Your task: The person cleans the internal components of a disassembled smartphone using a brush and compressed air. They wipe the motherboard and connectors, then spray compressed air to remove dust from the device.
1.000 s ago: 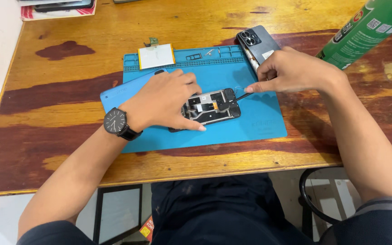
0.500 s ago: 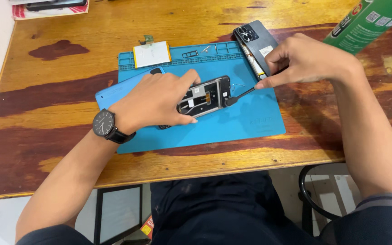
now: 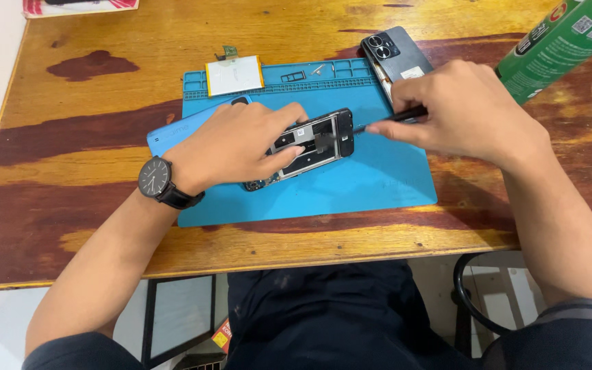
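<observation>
An opened black smartphone [image 3: 310, 145] with its insides showing lies tilted on a blue repair mat [image 3: 371, 181]. My left hand [image 3: 238, 144], with a black wristwatch [image 3: 155, 179] on the wrist, presses down on the phone's left part and holds it still. My right hand [image 3: 460, 109] grips a thin black tool [image 3: 388, 120] whose tip touches the phone's upper right end.
On the mat's far edge lie a white phone battery [image 3: 234, 74] and small parts. A grey back cover with camera rings [image 3: 395, 55] rests at the mat's far right corner. A green spray can [image 3: 560, 41] stands at the right. The wooden table's near edge [image 3: 310, 257] is close.
The view has shifted so the mat sits lower and closer. The phone has turned more tilted under my left hand, and my right hand with the tool has kept at its upper end.
</observation>
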